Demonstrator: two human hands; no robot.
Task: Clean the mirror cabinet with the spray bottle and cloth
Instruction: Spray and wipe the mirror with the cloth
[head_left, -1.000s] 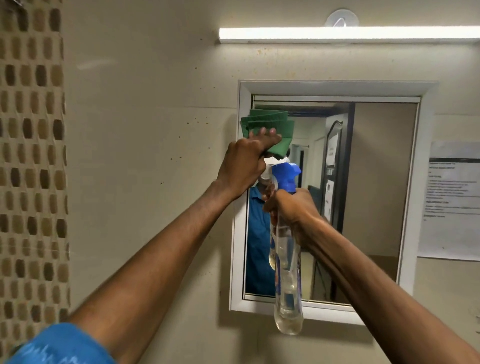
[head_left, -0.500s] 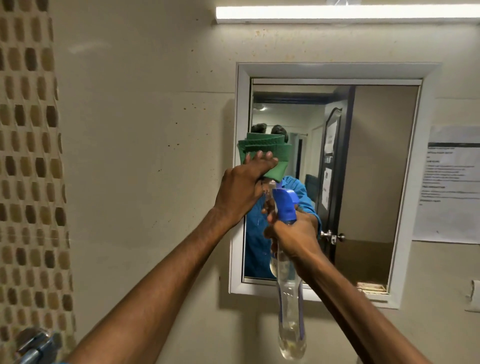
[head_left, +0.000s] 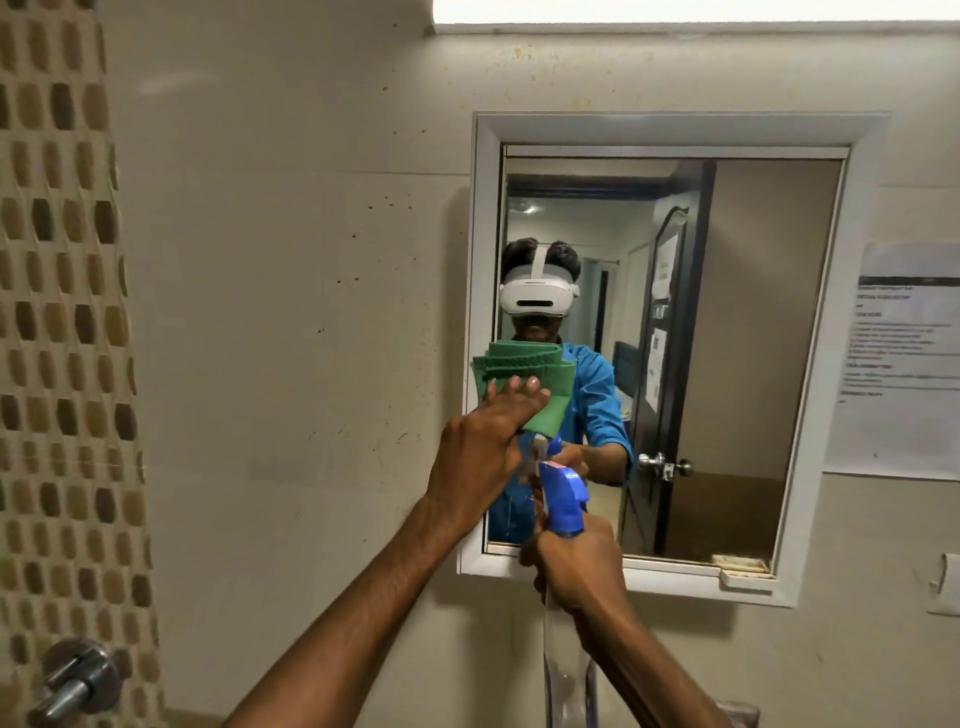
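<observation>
A white-framed mirror cabinet (head_left: 857, 312) hangs on the beige wall. My left hand (head_left: 480, 452) presses a folded green cloth (head_left: 535, 371) against the mirror's left side, about halfway down, fingers curled over the cloth's lower part. My right hand (head_left: 582, 566) grips the neck of a clear spray bottle with a blue trigger head (head_left: 563, 499), held upright in front of the mirror's lower left corner. The bottle's body hangs below my hand and runs out of the frame's bottom. The glass reflects a person in a blue shirt and a dark door.
A strip light (head_left: 696, 10) runs above the cabinet. A printed paper notice (head_left: 904, 358) is stuck to the wall on the right. A brown mosaic tile band (head_left: 62, 312) covers the left wall, with a chrome tap fitting (head_left: 78, 680) at its foot.
My left hand has slid the green cloth down the mirror's left side from the top corner to about mid-height. The spray bottle has dropped lower with my right hand.
</observation>
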